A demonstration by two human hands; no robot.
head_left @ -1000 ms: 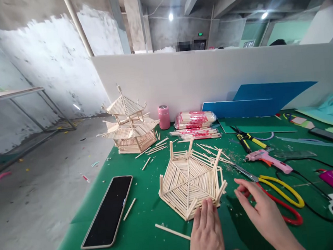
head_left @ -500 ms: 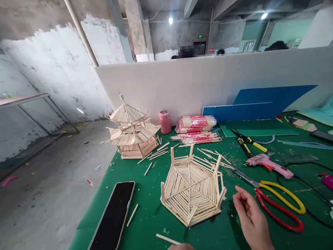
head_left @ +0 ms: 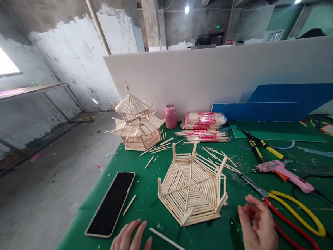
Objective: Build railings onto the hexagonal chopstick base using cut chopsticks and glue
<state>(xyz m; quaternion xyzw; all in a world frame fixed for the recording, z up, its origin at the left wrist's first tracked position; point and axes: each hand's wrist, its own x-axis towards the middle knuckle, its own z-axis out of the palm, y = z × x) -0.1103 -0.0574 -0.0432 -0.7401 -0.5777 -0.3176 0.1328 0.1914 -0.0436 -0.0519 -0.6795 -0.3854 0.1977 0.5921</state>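
On the green tabletop my left hand [head_left: 130, 245] rests palm down, fingers apart and holding nothing. A single thin wooden stick [head_left: 175, 244] lies just right of it, not touching. My right hand [head_left: 258, 226] hovers at the right with its fingers loosely curled and nothing visible in them. Between and beyond the hands sits a polygonal base of wooden sticks [head_left: 189, 189], with short upright posts at its corners and a few rails along the far and right sides. Scissors [head_left: 267, 194] with red and yellow handles lie beside my right hand.
Behind stand a stick pagoda model [head_left: 137, 123], a pink canister [head_left: 171, 117] and packs of sticks [head_left: 202, 122]. A phone [head_left: 111, 203] lies left. Pliers [head_left: 258, 146], a pink glue gun [head_left: 285, 173] and its cord are at right. Loose sticks [head_left: 159, 149] lie behind the base.
My left hand has moved left off the loose stick, its fingers now spread. The view has shifted; my right hand keeps nearly the same pose beside the scissors.
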